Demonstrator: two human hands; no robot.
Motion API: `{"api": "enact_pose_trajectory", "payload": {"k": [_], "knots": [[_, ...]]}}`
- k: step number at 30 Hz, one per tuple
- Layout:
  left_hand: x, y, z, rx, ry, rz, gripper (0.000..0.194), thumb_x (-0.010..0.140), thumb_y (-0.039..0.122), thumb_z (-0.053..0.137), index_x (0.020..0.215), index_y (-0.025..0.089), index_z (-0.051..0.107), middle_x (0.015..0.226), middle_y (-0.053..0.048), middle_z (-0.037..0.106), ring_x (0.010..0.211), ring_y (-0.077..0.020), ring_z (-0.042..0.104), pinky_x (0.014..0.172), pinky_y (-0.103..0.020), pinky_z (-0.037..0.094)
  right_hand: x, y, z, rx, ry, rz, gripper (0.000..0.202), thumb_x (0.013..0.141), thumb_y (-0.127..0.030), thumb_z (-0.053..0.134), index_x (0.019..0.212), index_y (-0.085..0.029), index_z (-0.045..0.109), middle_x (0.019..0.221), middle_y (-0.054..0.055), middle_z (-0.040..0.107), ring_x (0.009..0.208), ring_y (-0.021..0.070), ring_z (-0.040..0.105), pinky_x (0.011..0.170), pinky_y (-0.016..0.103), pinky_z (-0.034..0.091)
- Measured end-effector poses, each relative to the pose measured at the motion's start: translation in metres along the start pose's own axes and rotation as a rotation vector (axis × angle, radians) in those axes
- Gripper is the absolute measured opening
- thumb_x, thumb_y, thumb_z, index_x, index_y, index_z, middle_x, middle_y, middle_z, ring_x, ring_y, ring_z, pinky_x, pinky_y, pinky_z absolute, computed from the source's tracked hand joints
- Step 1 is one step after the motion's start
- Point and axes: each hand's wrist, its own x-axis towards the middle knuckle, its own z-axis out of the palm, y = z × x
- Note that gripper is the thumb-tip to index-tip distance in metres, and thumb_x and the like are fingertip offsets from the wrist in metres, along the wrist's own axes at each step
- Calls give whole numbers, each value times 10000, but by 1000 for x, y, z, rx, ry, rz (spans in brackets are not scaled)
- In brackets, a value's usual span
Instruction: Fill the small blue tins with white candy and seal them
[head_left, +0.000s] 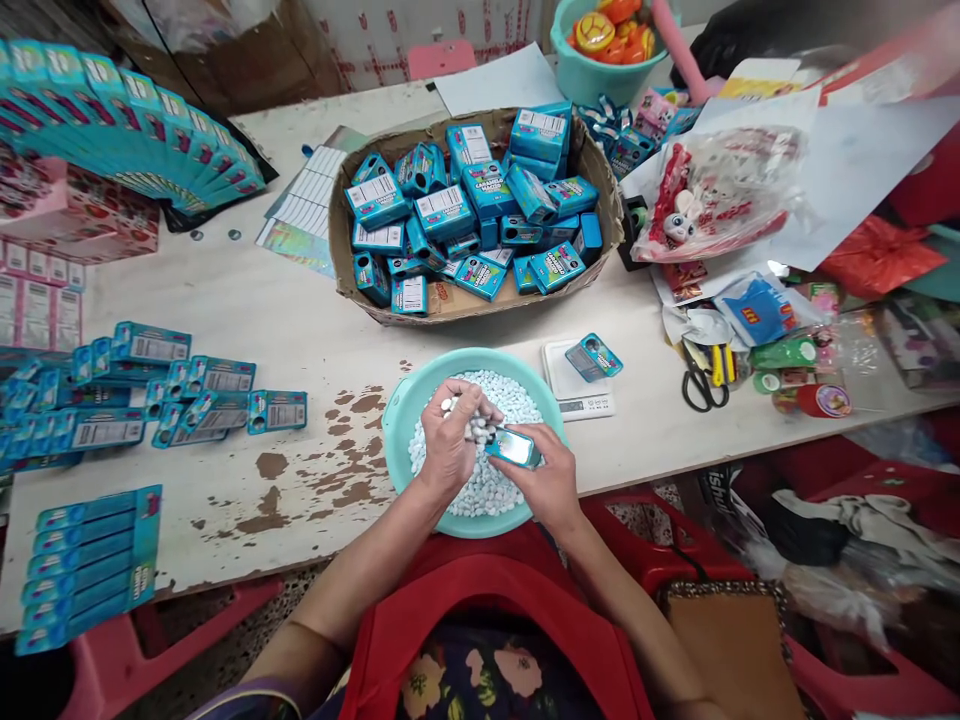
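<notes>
Lower centre: the curled left hand point(450, 440) cradles white pellets point(480, 432) beside the small blue box point(514, 447) gripped by the right hand point(550, 474); both are held above the green basin point(398, 425), presumably so strays fall back. Upper centre: a cardboard tray point(491, 310) holds similar boxes point(487, 190).

A blue rectangular box point(514, 447) slants above a round turquoise plastic bowl point(406, 400). Rounded white pellets point(486, 493) cover the bowl's bottom.

Two hands point(450, 445) point(549, 480), one scale point(556, 372), one pellet-filled basin point(399, 440)
</notes>
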Motion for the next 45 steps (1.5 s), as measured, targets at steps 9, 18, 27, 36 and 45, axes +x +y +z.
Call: {"api": "enact_pose_trajectory", "payload": {"k": [9, 18, 27, 36, 45], "knots": [[0, 3, 3, 81, 86, 90, 216, 775, 342, 655, 720, 181, 523, 578, 34, 530, 497, -77, 495, 491, -195, 400, 2, -5, 1, 9, 16, -17, 343, 698, -301, 770, 1023, -267, 666, 958, 48, 673, 935, 230, 617, 848, 388, 486], [0, -2, 0, 36, 73, 67, 316, 829, 417, 592, 664, 159, 513, 588, 27, 498, 439, -44, 432, 398, -171, 307, -2, 2, 2, 63, 13, 5, 357, 674, -283, 791, 1009, -257, 672, 958, 43, 672, 931, 225, 622, 840, 374, 490], [-1, 2, -3, -28, -47, -47, 315, 817, 405, 612, 658, 154, 509, 550, 33, 476, 398, -34, 398, 366, -157, 268, 0, 8, 1, 158, 15, 39, 379, 649, -279, 808, 1005, -258, 677, 969, 40, 673, 931, 217, 629, 851, 370, 501], [7, -10, -6, -15, 58, -18, 341, 796, 431, 624, 644, 169, 467, 556, 41, 458, 433, -53, 432, 394, -170, 328, 4, 21, 9, 150, 12, 44, 371, 642, -287, 811, 989, -258, 682, 957, 35, 677, 919, 215, 633, 840, 366, 505], [9, -17, -2, -5, 88, 120, 342, 808, 390, 627, 610, 171, 456, 570, 33, 438, 496, -71, 457, 447, -191, 350, 9, 17, 13, 129, 17, 26, 405, 648, -268, 806, 1030, -273, 671, 983, 32, 674, 951, 216, 625, 865, 368, 499]]}}
